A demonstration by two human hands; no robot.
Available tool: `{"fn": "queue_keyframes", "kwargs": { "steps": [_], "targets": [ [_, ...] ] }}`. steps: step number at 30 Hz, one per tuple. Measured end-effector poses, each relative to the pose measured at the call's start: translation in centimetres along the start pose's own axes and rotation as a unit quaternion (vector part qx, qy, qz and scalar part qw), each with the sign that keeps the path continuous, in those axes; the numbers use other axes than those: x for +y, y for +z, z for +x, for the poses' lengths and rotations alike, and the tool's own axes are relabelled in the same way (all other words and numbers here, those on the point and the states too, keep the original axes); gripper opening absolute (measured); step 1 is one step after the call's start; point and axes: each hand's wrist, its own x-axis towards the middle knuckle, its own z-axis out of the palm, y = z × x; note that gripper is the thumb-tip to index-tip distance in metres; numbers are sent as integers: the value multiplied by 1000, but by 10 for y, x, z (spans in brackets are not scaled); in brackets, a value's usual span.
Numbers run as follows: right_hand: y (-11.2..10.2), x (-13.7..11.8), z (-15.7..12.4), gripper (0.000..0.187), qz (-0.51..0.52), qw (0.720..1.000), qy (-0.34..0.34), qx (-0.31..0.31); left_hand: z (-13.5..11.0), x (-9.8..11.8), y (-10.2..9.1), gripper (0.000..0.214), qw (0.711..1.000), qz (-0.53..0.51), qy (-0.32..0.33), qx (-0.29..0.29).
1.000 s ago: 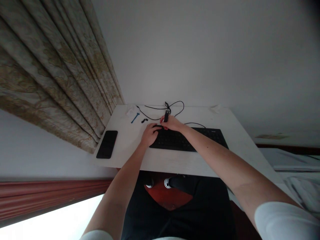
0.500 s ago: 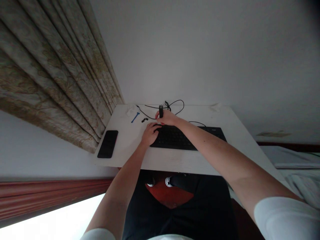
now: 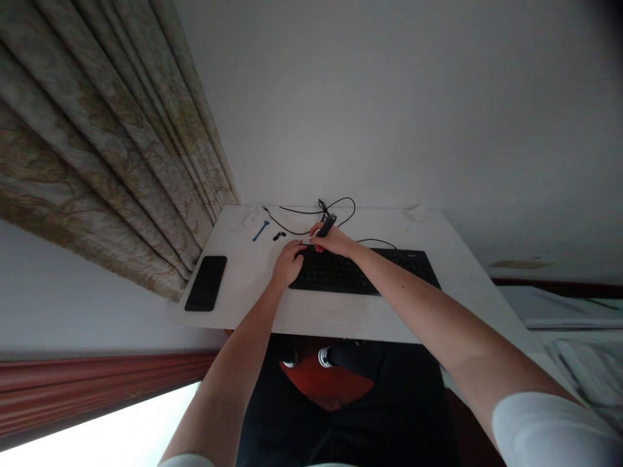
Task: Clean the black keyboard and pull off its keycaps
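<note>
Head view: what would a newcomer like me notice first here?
Probably the right hand, gripping a dark tool at the far edge of the black keyboard, with the left hand at its far left corner. Then the blue tool, bright against the white desk, left of and beyond the hands. The patterned curtain also stands out, filling the picture's upper left.

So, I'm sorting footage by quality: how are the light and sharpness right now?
Head view: dim, with blown-out white at lower left and a dark upper-right corner. Head view again: the keyboard is too dark to read; the black bits near the blue tool are too small to identify; the right hand looks soft-edged.
</note>
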Motion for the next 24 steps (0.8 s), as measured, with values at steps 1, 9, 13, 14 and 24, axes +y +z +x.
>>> {"fn": "queue_keyframes", "kwargs": {
  "steps": [1, 9, 13, 14, 24],
  "targets": [
    [2, 2, 0, 14, 8, 1000, -5, -4, 0, 0, 0, 44, 1000, -4, -1, 4],
    [5, 18, 5, 10, 20, 1000, 8, 13, 0, 2, 0, 42, 1000, -5, -11, 13],
    [2, 19, 3, 6, 5, 999, 25, 24, 0, 2, 0, 42, 1000, -2, -13, 12],
    [2, 19, 3, 7, 2, 999, 21, 28, 0, 1, 0, 41, 1000, -1, -12, 13],
    [-12, 15, -1, 7, -29, 999, -7, 37, 0, 4, -1, 41, 1000, 7, -11, 3]
  ]
}}
